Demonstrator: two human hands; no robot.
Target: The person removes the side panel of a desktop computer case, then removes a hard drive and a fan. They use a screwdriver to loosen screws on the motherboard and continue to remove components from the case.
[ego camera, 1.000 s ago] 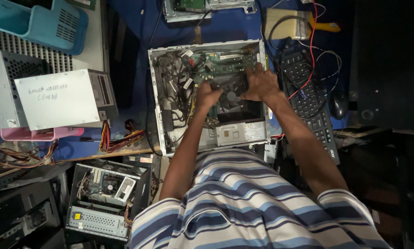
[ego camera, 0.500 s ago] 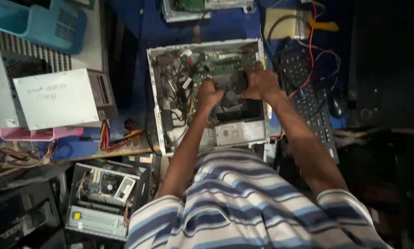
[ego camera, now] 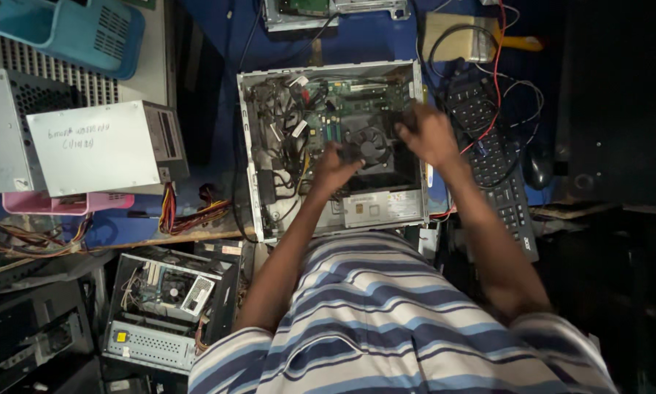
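Note:
An open grey computer case [ego camera: 253,175] lies flat on a blue table, its green board, cables and a black cooler with a round fan [ego camera: 372,143] exposed. My left hand [ego camera: 335,165] curls around the cooler's left edge. My right hand [ego camera: 427,134], blurred, grips the cooler's upper right corner near the case wall. The fan shows between the two hands. Both forearms reach in over my striped shirt.
A black keyboard [ego camera: 497,169] and mouse [ego camera: 539,169] with tangled red and black wires lie right of the case. A metal box with a paper label [ego camera: 109,146], a blue basket [ego camera: 72,29] and a pink tray [ego camera: 65,203] sit left. Another open case [ego camera: 169,306] stands lower left.
My hands were close together over the cooler; they have spread apart to its two sides, uncovering the fan. The right hand moved right and up.

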